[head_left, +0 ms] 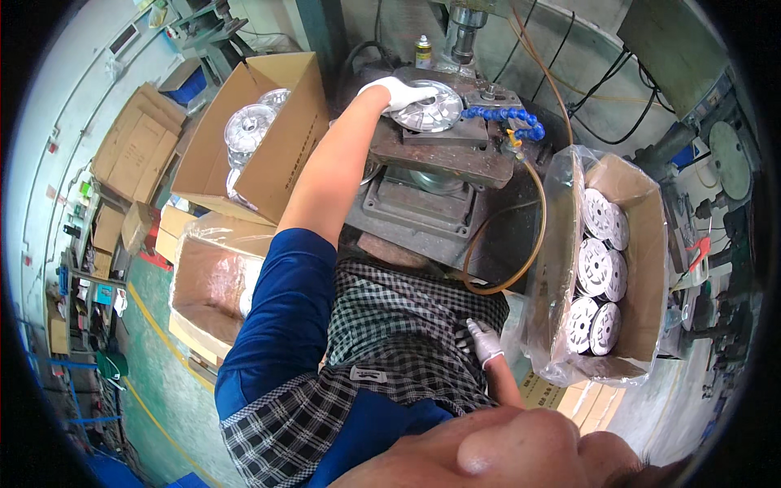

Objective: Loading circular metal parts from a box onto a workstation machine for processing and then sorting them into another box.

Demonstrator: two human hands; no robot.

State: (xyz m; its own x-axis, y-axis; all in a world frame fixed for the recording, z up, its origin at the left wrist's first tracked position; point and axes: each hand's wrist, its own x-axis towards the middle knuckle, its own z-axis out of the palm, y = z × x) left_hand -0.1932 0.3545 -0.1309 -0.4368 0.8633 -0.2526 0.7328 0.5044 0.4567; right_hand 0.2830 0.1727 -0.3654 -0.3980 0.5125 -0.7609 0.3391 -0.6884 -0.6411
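The person stands close against a heavy drill-type machine, a checked apron over blue sleeves. The left hand (396, 92), in a white glove, is stretched out and lies spread flat on a round silver spoked metal disc (429, 107), which sits on the machine's rusty work plate (443, 154) near its far edge, right under the spindle (464, 32). The fingers are laid over the disc's left rim rather than curled round it.

The right hand (483, 342), also gloved in white, hangs low at the apron's right side with its fingers loosely curled; it holds nothing that I can see.

A blue segmented coolant hose (506, 118) bends over the plate just to the right of the disc, and a small spray can (423, 50) stands behind it.

To the right, a cardboard box lined with clear plastic (643, 244) holds rows of the same discs on edge. To the left, an open cardboard box (281, 146) holds more shiny discs, with another plastic-lined box (207, 285) nearer the person.
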